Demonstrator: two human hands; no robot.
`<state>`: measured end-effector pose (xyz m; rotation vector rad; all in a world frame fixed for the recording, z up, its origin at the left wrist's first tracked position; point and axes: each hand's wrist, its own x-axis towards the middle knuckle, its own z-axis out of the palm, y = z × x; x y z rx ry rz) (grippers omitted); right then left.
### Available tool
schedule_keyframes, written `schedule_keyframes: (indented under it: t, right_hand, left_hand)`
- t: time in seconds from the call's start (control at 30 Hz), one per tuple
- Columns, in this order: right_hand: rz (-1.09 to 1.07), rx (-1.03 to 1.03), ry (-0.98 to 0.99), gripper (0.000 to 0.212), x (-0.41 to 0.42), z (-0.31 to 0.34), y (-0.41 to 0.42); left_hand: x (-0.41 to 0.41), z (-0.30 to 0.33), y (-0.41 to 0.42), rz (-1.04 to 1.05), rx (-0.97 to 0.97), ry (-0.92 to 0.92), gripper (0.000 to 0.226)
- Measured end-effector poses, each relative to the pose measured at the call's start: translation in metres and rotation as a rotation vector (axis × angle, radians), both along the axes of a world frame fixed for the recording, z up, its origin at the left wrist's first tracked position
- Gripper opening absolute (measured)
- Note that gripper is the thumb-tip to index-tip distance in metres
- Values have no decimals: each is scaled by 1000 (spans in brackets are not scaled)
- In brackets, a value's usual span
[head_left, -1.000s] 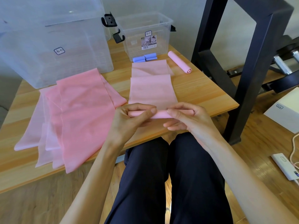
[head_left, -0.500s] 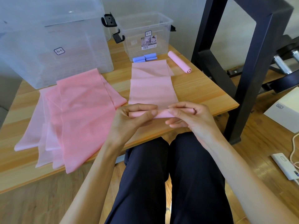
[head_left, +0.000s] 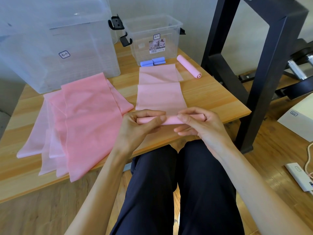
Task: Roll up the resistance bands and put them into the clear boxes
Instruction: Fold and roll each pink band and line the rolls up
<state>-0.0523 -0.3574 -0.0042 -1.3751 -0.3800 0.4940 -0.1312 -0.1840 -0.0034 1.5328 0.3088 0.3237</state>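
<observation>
both the left hand (head_left: pixel 140 126) and right hand (head_left: pixel 199 124) pinched the half-rolled pale pink stretchy band (head_left: pixel 160 97), mid-roll; next it likely needed rolling away along the wooden table (head_left: pixel 211 99).

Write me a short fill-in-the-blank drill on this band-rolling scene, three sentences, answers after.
1. Both the left hand and the right hand hold the rolled end of a pale ____ band at the table's near edge.
2. The rolls already inside the small clear box are ____ in colour.
3. A finished pink roll lies on the table to the ____ of the small clear box.

Missing words: pink; blue; right
</observation>
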Motion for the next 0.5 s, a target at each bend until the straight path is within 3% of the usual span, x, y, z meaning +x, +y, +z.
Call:
schedule_keyframes:
  t: [0.23, 0.4, 0.5]
  right_hand:
    - [-41, -9, -25, 25, 1, 1, 1]
    - [-2, 17, 0, 30, -1, 0, 1]
    - [-20, 12, -17, 27, -1, 0, 2]
  left_hand:
    - [-2, 0, 2, -46, 75, -4, 22]
    - [1, -2, 2, 6, 15, 8, 11]
    - [-1, -1, 3, -17, 32, 11, 17]
